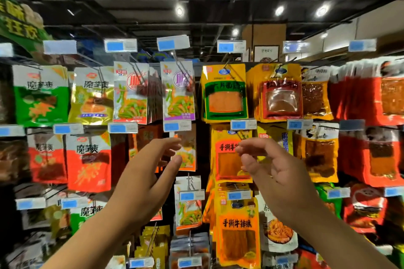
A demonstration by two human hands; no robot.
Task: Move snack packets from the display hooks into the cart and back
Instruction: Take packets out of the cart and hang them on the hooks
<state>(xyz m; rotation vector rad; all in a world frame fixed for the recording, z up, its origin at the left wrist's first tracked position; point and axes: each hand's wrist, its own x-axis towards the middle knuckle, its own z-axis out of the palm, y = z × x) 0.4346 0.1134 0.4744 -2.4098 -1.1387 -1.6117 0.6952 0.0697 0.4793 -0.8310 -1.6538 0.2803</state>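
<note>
In front of the snack wall, seen from the head camera, both bare arms reach up from below toward the second row of hanging packets. The left hand [148,172] is spread, its fingers [170,142] nearly straight and apart from the thumb [175,162], which lies across the left edge of a small orange-bordered foil packet printed with green vegetables [189,157]. The blur hides whether the hand is actually touching that packet. The packet hangs on its hook just below a blue-and-white price label [177,126].

The right hand [282,174] is loosely curled, palm turned inward. Its fingertips [241,147] are bunched just in front of the top of a yellow-orange packet with red characters and a clear window [227,166]. I cannot tell whether they pinch the packet or close on nothing.

Around the hands the display is full. Green-and-white packets [41,96] hang at the upper left, and white packets with green beans hang on thin wire hooks [179,67] at the centre. Yellow packets [225,91] hang beside those, and red ones [369,98] hang at the far right. Round ceiling lamps [179,11] glow overhead.
</note>
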